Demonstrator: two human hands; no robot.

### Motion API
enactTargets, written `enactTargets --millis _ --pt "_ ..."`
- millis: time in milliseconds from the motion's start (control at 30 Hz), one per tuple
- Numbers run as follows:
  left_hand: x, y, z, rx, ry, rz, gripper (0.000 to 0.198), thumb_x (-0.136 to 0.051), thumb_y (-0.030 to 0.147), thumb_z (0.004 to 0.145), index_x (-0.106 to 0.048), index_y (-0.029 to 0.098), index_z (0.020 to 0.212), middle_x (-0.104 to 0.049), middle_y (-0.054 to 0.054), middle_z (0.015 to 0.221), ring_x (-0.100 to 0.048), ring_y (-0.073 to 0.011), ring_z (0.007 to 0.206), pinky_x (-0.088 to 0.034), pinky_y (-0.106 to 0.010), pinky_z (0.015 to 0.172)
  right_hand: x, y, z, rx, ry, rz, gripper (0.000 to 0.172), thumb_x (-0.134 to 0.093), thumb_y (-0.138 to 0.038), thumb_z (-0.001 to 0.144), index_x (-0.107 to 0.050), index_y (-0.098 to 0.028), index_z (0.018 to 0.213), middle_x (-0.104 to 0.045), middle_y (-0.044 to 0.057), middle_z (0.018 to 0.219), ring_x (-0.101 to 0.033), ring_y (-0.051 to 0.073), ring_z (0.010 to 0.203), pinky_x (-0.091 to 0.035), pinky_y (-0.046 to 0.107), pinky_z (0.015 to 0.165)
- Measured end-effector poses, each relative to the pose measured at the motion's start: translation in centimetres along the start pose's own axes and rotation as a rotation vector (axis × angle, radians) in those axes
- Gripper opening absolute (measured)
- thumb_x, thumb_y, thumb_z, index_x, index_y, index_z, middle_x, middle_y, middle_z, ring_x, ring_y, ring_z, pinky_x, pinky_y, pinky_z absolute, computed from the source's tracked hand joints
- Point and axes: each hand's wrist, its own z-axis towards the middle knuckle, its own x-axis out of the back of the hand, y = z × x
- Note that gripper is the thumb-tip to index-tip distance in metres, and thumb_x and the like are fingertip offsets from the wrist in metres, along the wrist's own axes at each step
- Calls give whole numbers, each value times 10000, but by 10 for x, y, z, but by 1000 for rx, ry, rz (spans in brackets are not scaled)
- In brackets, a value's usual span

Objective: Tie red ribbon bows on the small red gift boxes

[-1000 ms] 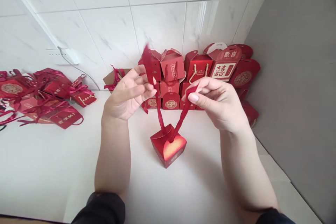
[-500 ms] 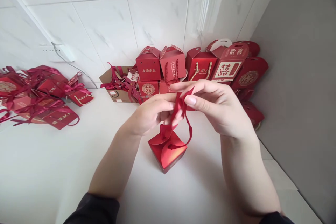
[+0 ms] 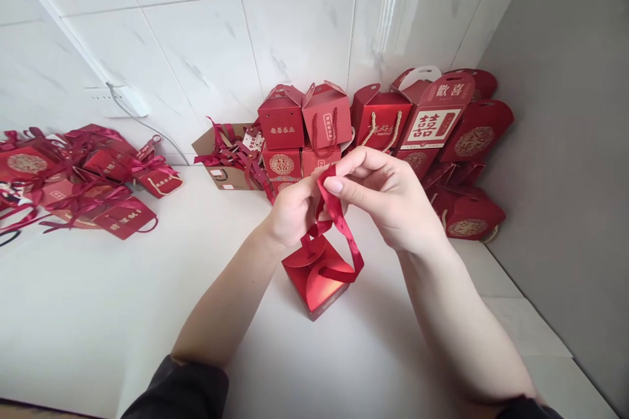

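A small red gift box with interlocking rounded top flaps sits on the white table. A red ribbon threads through its top and rises in a loop to both hands. My left hand is closed on the ribbon just above the box, its fingertips partly hidden behind the other hand. With thumb and forefinger, my right hand pinches the ribbon beside it. Both hands meet above the box without touching it.
Stacked red gift boxes stand against the tiled wall, more to the right. A cardboard box holds ribbons and tags. Several ribbon-tied boxes are heaped at the left, near a socket strip with a cable.
My hands have drawn closer together, the right one shifting left. The ribbon loop now hangs wider and flatter on the right side of the box. The view has shifted slightly.
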Motion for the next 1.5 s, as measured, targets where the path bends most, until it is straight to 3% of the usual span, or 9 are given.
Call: enactTargets --millis 133,300,400,567,733,900,1133,1367,1500 --pt "2 5 -6 -65 75 256 283 -533 337 805 -496 176 575 -442 -1 545 -412 -121 506 -354 -291 504 -4 6 0 42 101 -49 247 -782 -369 736 -617 -200 809 -663 -16 728 -630 121 624 -552 261 602" --pt "4 25 -15 -313 169 633 237 -541 239 824 -598 166 606 -555 -13 627 -510 -137 627 -421 -282 596 1 6 0 148 203 -178 185 -758 -328 769 -621 -207 796 -674 -4 770 -660 142 726 -559 273 686" --pt "6 30 -18 -287 138 703 204 -586 258 819 -652 165 649 -598 -19 639 -552 -146 637 -453 -285 601 2 6 0 155 231 -224 190 -752 -342 775 -626 -204 808 -678 5 776 -667 150 734 -562 281 696" --pt "7 25 -15 -219 145 677 134 -670 265 787 -708 156 720 -626 -15 637 -594 -132 612 -493 -254 575 0 10 0 99 219 -162 229 -750 -384 771 -618 -203 822 -680 4 737 -668 155 673 -572 292 656" --pt "4 17 -9 -219 263 524 222 -729 371 753 -742 156 806 -700 -38 772 -678 -174 746 -583 -322 735 1 18 4 120 287 -70 170 -730 -319 802 -599 -212 785 -666 -27 703 -624 105 621 -527 225 588" --pt "-3 12 -7 -190 192 413 262 -707 395 778 -754 151 864 -726 -68 849 -692 -221 848 -585 -374 784 2 25 6 68 289 -47 208 -726 -366 799 -589 -210 787 -649 -39 651 -600 100 565 -523 230 560" --pt "0 11 -5 -187 155 347 233 -655 376 821 -733 157 837 -707 -55 833 -677 -202 822 -579 -349 738 2 30 6 41 328 -37 290 -757 -420 752 -578 -227 872 -689 -21 692 -651 138 625 -540 253 561" --pt "-2 18 -11 -281 227 564 240 -676 381 804 -694 164 702 -600 -7 648 -584 -137 636 -515 -281 631 4 23 4 71 266 -108 276 -713 -403 807 -605 -242 1004 -690 -27 738 -674 143 741 -557 273 702" --pt "-2 24 -13 -354 254 667 236 -652 358 828 -671 174 681 -565 -8 636 -518 -125 601 -428 -274 572 8 15 3 86 217 -186 214 -661 -421 850 -639 -234 951 -688 -8 818 -674 150 827 -544 276 765"
